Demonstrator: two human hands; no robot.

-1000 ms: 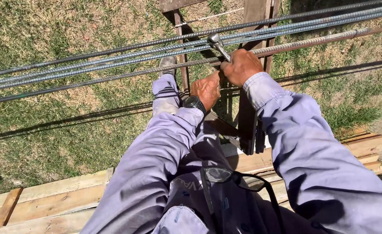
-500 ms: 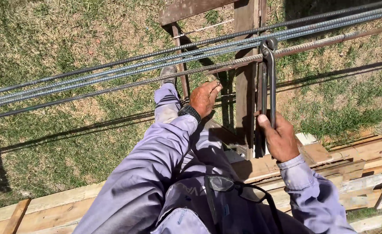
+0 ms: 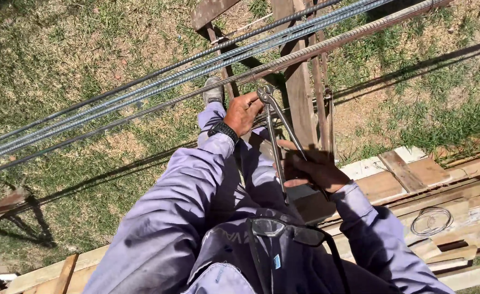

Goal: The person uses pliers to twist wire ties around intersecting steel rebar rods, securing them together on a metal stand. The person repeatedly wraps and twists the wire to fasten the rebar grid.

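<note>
hands: right (image 3: pixel 313 169) grips nippers (image 3: pixel 275 128) | long steel handles, spread

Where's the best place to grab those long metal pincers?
Probably the two long handles, low down, from the near side. On the pincers they spread toward the right hand, which already holds them there. The small head points up at the steel bars.
</note>
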